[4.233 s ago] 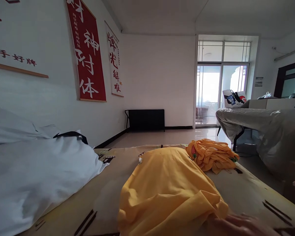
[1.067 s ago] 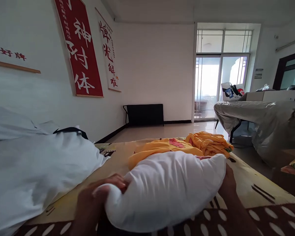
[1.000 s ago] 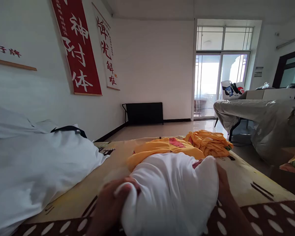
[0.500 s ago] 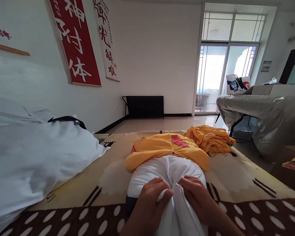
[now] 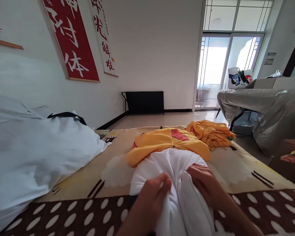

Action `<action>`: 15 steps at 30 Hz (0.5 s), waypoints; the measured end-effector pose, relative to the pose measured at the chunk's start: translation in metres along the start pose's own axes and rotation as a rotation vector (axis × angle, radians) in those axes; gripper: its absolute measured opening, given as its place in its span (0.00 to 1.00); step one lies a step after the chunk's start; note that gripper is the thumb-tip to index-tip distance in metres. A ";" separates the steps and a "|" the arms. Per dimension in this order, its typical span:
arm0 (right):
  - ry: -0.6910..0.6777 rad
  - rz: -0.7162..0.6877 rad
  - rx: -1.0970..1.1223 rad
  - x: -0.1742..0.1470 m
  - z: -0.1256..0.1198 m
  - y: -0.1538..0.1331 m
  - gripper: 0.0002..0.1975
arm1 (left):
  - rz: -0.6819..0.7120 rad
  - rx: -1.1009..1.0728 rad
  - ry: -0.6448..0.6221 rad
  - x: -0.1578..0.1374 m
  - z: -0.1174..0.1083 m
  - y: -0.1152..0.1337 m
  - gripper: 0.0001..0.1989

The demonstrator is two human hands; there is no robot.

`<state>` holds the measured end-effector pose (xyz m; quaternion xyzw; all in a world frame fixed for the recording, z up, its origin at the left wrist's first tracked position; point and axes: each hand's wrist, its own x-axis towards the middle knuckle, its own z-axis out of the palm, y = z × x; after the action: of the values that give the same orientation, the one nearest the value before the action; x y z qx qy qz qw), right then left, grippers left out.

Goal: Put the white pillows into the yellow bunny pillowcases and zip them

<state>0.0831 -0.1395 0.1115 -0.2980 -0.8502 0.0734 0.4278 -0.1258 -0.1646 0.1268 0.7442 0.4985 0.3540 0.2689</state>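
Lying bunched at lower centre, the pillow [image 5: 156,165] meets the yellow cloth [image 5: 154,142] with its far end. A fold runs down its middle, likely because both sides are squeezed inward to narrow it. The left hand [image 5: 153,193] curls closed on one side, thumb up; the right hand [image 5: 207,183] pinches the other, knuckles up. Both slant in from the bottom edge.

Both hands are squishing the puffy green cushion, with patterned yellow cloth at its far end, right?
Not green: the head view shows a puffy white cushion. The left hand and right hand do squeeze it, with the patterned yellow cloth at its far end.
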 end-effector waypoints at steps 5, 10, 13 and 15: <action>-0.100 0.070 -0.149 -0.001 0.032 -0.003 0.12 | -0.034 -0.133 0.007 0.004 0.034 -0.003 0.25; -0.046 -0.002 -0.144 -0.001 0.039 0.000 0.12 | -0.054 0.105 0.001 0.008 0.027 -0.004 0.25; 0.004 -0.042 -0.184 0.004 0.037 0.004 0.12 | 0.002 0.101 0.039 0.012 0.027 -0.004 0.21; 0.112 -0.059 -0.246 0.002 0.031 -0.001 0.11 | 0.029 0.080 0.044 0.014 0.028 -0.005 0.19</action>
<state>0.0581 -0.1350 0.0935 -0.3267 -0.8358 -0.0608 0.4370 -0.1030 -0.1515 0.1095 0.7535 0.5074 0.3539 0.2225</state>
